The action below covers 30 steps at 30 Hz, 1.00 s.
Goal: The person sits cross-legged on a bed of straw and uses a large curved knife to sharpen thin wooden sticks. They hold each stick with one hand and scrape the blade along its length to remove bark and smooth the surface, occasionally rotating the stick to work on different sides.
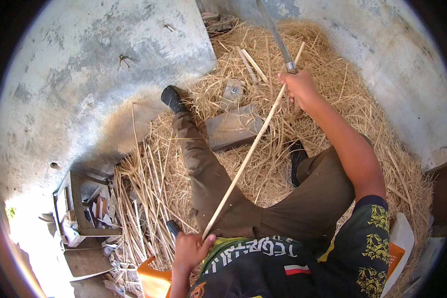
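Observation:
A long, pale strip that looks like split bamboo (253,146) slants across my lap, its far end past my right hand. My left hand (187,251) is closed on its near end at my waist. Ahead of me to the right, my right hand (301,90) grips the wooden handle of a long-bladed knife (278,42), blade pointing away. The strip runs beside the handle at the fingers; whether they also press on it I cannot tell. A dark, rounded object (173,228) shows beside my left hand, its kind unclear.
Straw-like shavings (328,54) cover the floor around my legs. A wooden block (233,128) lies between my feet, a small block (232,93) beyond it. Long strips (144,193) are heaped at left by a wooden frame (74,203). Grey walls (109,54) enclose the spot; I sit on an orange seat (154,278).

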Motion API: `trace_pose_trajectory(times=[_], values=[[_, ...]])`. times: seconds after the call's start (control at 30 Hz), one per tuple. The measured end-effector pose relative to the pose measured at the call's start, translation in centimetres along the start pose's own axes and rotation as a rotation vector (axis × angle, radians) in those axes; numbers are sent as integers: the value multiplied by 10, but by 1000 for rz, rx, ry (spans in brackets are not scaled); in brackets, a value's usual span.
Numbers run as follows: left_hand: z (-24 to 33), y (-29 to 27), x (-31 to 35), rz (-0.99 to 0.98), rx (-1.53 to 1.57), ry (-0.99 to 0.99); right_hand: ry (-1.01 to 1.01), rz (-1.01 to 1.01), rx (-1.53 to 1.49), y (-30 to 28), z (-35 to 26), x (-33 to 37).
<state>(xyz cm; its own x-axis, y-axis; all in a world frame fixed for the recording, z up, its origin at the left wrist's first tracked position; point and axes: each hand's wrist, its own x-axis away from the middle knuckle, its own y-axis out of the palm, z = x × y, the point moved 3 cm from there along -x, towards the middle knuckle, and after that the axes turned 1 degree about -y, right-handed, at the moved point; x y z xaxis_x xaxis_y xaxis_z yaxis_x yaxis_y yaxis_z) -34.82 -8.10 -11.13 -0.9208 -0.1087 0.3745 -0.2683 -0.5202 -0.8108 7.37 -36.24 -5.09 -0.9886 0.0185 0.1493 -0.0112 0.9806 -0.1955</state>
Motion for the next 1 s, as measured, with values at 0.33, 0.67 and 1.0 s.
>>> trace_pose_trajectory(times=[0.33, 0.67, 1.0], values=[[90, 1, -154, -618, 1188, 241, -235, 26, 284, -10, -32, 13], [91, -31, -169, -418, 1507, -97, -813, 173, 651, -10, -49, 44], [114, -67, -144, -337, 1482, -152, -1057, 31, 1158, 42, -16, 57]])
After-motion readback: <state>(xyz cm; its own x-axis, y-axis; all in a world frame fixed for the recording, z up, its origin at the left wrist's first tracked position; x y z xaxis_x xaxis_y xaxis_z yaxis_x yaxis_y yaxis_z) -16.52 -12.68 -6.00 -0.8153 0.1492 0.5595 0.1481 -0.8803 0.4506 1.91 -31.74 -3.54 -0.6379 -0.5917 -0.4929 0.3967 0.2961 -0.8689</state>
